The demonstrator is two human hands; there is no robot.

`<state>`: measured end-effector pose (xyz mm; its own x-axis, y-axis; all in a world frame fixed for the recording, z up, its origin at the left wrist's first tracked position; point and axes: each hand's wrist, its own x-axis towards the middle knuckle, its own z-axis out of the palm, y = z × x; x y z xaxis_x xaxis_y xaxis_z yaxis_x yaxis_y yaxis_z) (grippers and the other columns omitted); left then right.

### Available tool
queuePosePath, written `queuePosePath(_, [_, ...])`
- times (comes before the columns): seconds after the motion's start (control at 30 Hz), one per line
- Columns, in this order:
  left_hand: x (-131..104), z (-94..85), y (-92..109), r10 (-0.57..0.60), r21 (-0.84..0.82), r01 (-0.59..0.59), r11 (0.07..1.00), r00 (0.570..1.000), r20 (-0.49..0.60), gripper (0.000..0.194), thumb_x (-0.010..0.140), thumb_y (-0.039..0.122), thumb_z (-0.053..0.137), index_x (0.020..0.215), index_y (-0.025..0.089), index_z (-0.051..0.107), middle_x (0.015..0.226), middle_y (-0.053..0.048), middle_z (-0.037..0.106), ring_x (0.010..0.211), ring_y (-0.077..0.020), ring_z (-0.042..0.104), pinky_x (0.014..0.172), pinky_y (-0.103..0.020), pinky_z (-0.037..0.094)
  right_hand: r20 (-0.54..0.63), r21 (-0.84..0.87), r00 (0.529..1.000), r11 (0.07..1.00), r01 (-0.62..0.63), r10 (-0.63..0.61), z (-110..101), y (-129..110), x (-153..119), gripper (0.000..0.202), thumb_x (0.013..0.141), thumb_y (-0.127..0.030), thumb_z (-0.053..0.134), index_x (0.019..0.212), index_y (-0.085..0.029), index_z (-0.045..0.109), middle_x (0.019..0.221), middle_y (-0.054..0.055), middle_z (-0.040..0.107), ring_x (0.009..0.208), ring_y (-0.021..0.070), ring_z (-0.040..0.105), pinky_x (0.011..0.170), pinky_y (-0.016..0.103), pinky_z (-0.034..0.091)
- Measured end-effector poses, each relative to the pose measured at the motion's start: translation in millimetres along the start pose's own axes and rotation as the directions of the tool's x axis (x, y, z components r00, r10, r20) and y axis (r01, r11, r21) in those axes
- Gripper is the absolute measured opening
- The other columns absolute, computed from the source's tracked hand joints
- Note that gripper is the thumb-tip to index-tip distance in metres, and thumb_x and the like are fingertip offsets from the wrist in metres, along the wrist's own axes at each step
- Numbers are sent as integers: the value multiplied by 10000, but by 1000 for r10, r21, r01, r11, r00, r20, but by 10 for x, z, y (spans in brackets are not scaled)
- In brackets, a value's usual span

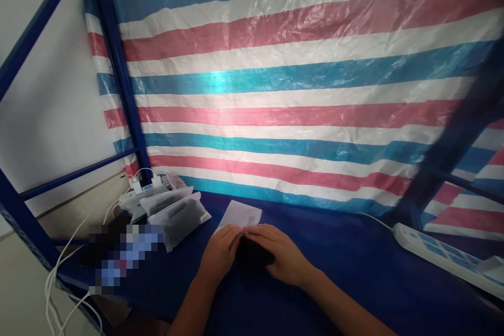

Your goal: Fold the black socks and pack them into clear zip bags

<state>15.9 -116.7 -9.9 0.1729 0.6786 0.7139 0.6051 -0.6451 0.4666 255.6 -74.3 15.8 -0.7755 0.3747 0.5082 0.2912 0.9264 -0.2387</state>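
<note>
Black item (252,254) between left hand (221,249) and right hand (284,253), partly under right fingers. Fingertips meet at near end of pale pouch (239,215); cannot tell whether they pinch it. Pouch extends away over blue surface (342,257). Farther left, frosted packets (181,223); behind, striped sheet (275,84).

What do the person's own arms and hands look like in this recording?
Each grip is a bare hand, left hand and right hand, with no glove, ring or watch visible. The forearms show no sleeves, cables or clear markings; the picture's edge cuts them off.
</note>
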Motion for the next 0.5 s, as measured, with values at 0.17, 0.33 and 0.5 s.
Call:
queuePosePath(0.17, [3, 16, 24, -28, -40, 28, 999, 1000, -6, 242, 1100, 218, 473, 1163, 249, 705, 1121, -53, 770, 1043, -194, 740, 957, -339, 606, -21, 31, 999, 999, -37, 38, -2, -6, 20, 836, 737, -55, 615, 1544, -266, 568, 1546, 99, 630, 1392, 320, 626, 1191, 526, 496])
queuePosePath(0.33, [2, -39, 55, -85, -29, 81, 996, 981, -174, 225, 1104, 227, 470, 1169, 234, 685, 1110, -75, 744, 1047, -196, 727, 945, -321, 588, -58, 14, 987, 989, -150, 150, -83, 187, -25, 666, 831, -136, 640, 1477, -298, 639, 1524, 61, 650, 1371, 311, 650, 1176, 500, 529])
queuePosePath(0.5, [7, -167, 58, -179, -10, 191, 981, 898, -403, 182, 1105, 281, 502, 1164, 225, 665, 1116, -82, 722, 1070, -201, 712, 979, -333, 572, -166, -82, 937, 942, -324, 308, -136, 434, -97, 605, 877, -214, 646, 1469, -342, 644, 1534, 24, 641, 1351, 329, 666, 1146, 530, 559])
